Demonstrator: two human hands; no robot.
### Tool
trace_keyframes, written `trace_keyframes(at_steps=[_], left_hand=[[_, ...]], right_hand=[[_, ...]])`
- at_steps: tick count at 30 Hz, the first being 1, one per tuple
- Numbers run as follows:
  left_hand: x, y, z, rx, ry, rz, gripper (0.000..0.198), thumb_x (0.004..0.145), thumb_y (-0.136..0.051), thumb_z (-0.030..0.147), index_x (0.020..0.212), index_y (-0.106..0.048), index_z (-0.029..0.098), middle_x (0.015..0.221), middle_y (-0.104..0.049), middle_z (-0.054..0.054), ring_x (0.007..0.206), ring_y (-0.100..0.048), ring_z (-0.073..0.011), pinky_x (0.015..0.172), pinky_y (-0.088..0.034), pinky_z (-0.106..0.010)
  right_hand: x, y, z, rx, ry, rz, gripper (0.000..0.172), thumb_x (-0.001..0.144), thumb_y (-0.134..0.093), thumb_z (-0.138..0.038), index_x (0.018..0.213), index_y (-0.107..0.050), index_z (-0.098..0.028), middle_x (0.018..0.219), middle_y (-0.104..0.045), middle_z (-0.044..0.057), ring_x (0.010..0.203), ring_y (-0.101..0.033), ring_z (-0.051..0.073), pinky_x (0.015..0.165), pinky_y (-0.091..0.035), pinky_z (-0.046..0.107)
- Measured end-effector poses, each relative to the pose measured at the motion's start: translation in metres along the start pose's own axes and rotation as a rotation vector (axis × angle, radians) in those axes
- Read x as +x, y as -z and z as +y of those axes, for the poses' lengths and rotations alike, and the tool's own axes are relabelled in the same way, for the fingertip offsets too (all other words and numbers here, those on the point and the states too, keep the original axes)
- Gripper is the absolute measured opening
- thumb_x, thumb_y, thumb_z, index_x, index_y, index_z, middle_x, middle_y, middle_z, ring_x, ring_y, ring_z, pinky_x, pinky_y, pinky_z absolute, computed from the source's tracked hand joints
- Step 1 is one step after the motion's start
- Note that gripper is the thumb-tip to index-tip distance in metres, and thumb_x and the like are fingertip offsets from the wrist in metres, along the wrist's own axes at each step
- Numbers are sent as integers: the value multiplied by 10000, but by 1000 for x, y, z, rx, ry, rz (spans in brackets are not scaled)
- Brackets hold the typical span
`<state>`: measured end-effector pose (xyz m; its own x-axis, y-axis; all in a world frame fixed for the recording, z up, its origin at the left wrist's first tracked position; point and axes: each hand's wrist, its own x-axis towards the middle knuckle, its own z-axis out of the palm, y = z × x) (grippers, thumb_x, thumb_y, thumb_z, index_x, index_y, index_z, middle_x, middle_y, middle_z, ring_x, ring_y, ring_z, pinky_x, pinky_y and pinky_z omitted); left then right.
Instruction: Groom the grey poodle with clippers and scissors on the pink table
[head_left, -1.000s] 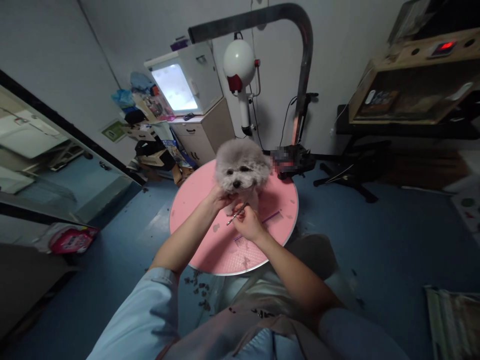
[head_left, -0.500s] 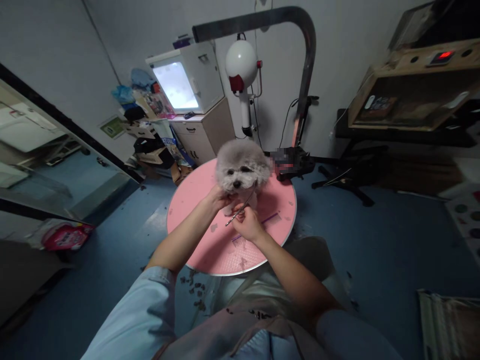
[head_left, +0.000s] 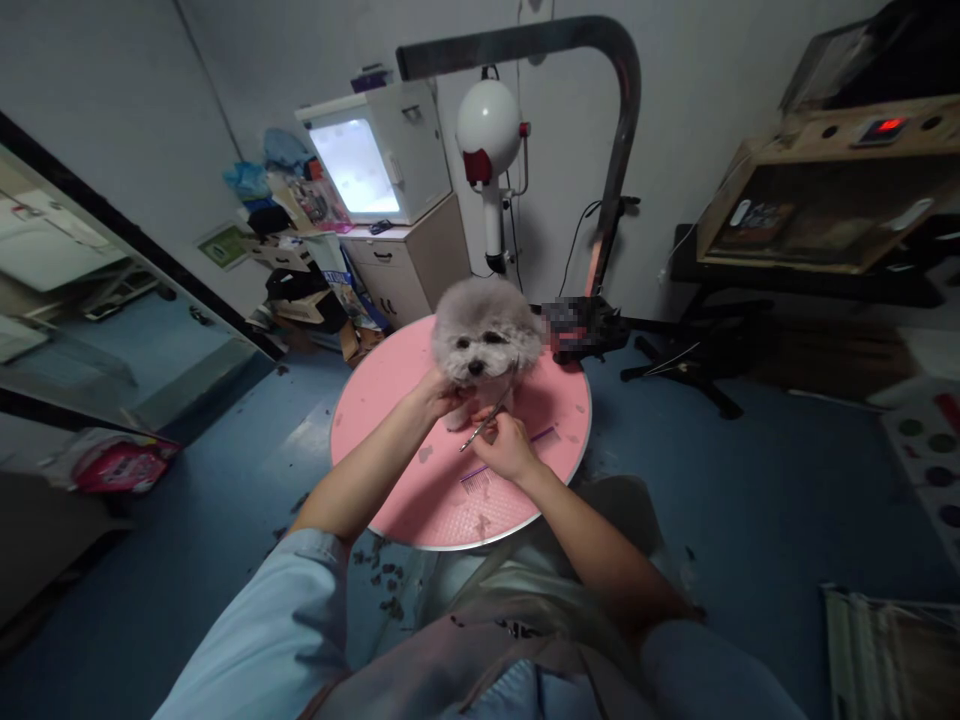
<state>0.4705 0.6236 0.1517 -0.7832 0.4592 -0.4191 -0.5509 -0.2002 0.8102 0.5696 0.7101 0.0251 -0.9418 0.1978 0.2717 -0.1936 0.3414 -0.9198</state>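
The left hand (head_left: 439, 393) cups the chin of the soft, wriggly dog (head_left: 484, 335) standing on the pink surface (head_left: 397, 400); the right hand (head_left: 506, 447) grips thin, sharp scissors (head_left: 484, 424) by their handles beneath its muzzle.

Fluffy grey dog (head_left: 486, 325) with dark eyes and nose, round pink bench (head_left: 390, 400) edged in white, silver scissors (head_left: 484, 428), purple comb (head_left: 480, 478), blue floor (head_left: 750, 480) flecked with dark fur clippings, light blue sleeve (head_left: 262, 640), white dryer globe (head_left: 488, 117) with red collar
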Motion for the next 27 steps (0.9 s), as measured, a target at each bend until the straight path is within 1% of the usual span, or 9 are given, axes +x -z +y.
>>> trace_keyframes(at_steps=[3,5,8,12,16,20,23,27], left_hand=[[-2,-2,1,8,3,-8,115,873,-542,107,775,-602,104,486,-476,26,326,-326,-36,306,-195,-113],[-3,-2,1,9,4,-9,133,882,-524,99,776,-605,103,473,-463,29,323,-307,-34,307,-183,-116],[-3,-3,1,11,13,22,169,899,-517,107,753,-603,106,452,-442,30,315,-295,-33,310,-177,-124],[-2,-4,1,25,23,17,207,921,-505,116,741,-606,102,468,-474,12,321,-308,-32,317,-173,-131],[-2,-3,1,28,5,8,186,921,-495,112,771,-604,105,474,-477,14,325,-280,-30,321,-163,-136],[-3,-4,1,29,-3,13,152,920,-493,111,812,-599,106,509,-501,14,339,-310,-28,324,-173,-121],[-4,-3,1,31,-6,-1,153,927,-483,115,816,-588,112,477,-457,34,322,-278,-26,318,-148,-117],[-4,-3,1,34,-7,6,170,943,-468,126,811,-574,110,457,-444,37,310,-276,-27,317,-159,-115]], right_hand=[[1,2,0,-27,-12,-11,232,765,-615,-138,990,-634,-190,984,-759,92,869,-729,201,828,-577,336],[1,3,0,-36,-20,-14,224,774,-611,-141,992,-632,-187,995,-760,94,880,-732,201,834,-577,336],[1,4,1,-80,-8,-24,265,754,-646,-151,1016,-631,-188,1018,-758,88,907,-729,206,858,-574,345],[1,4,3,-76,1,-18,230,778,-601,-116,995,-623,-191,989,-758,75,891,-727,187,859,-574,332],[2,4,2,-76,28,-22,247,770,-619,-130,1011,-620,-186,1018,-753,85,926,-726,199,878,-573,344],[2,6,0,-99,14,-28,228,788,-609,-136,1010,-615,-190,1001,-756,82,888,-727,192,848,-575,333],[2,7,0,-88,23,-29,225,789,-609,-130,1006,-612,-188,1026,-755,90,935,-730,198,872,-572,333],[3,10,-1,-147,27,-32,246,779,-630,-141,1020,-614,-186,1029,-755,99,963,-729,225,890,-566,360]])
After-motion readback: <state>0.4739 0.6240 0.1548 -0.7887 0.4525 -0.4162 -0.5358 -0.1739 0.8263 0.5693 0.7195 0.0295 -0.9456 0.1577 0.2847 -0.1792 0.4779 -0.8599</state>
